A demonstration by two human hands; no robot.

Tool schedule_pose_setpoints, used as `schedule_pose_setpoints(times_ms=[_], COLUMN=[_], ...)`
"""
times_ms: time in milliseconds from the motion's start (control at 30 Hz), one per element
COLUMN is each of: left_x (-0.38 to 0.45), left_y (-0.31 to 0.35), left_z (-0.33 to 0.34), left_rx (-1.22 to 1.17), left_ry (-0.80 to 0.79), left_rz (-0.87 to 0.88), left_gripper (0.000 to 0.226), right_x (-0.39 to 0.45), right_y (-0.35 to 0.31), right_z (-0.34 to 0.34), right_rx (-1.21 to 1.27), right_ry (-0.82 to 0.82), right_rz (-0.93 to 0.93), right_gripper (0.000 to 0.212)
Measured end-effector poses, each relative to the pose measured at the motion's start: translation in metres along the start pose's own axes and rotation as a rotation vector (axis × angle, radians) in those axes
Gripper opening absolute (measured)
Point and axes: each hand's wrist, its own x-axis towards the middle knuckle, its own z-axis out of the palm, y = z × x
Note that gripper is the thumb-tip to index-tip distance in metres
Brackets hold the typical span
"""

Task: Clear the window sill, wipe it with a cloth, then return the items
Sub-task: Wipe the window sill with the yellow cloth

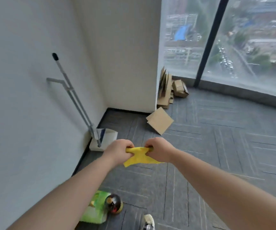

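Note:
A yellow cloth (139,157) hangs stretched between both my hands in front of me, above the grey carpet. My left hand (119,151) grips its left corner and my right hand (160,149) grips its right corner, both fists closed. On the floor near my feet lie a green packet (95,209) and a dark bottle (113,203) seen from above. The low window sill (243,91) runs along the base of the glass at the right.
A grey dustpan with a long handle (77,103) leans on the left wall. Flattened cardboard (160,120) and cardboard boxes (179,88) lie by the white pillar. A dark window post (208,47) divides the glass. My shoe (148,221) shows at the bottom.

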Motion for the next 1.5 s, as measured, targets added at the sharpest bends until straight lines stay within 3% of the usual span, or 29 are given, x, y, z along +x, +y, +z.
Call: schedule_pose_setpoints(times_ms=[200, 467, 567, 667, 933, 1067, 1500], left_x=[0.202, 0.433, 0.513, 0.591, 0.821, 0.944, 1.296], left_y=[0.127, 0.288, 0.344, 0.394, 0.504, 0.554, 0.647], left_z=[0.019, 0.057, 0.07, 0.078, 0.109, 0.125, 0.2], left_rx=[0.163, 0.306, 0.321, 0.334, 0.365, 0.364, 0.311], left_ry=[-0.16, -0.282, -0.27, -0.277, -0.293, -0.31, -0.276], left_rz=[0.326, 0.576, 0.594, 0.61, 0.656, 0.695, 0.554], left_gripper=[0.02, 0.019, 0.021, 0.021, 0.023, 0.025, 0.021], right_x=[0.04, 0.094, 0.122, 0.153, 0.263, 0.33, 0.556], right_y=[0.163, 0.367, 0.443, 0.51, 0.694, 0.791, 1.075], right_z=[-0.099, -0.219, -0.263, -0.311, -0.429, -0.482, -0.612], right_rx=[0.117, 0.224, 0.281, 0.301, 0.357, 0.392, 0.379], right_ry=[0.155, 0.293, 0.289, 0.276, 0.263, 0.283, 0.186], right_rz=[0.296, 0.519, 0.544, 0.558, 0.642, 0.684, 0.632], right_gripper=[0.016, 0.018, 0.007, 0.022, 0.01, 0.035, 0.035])
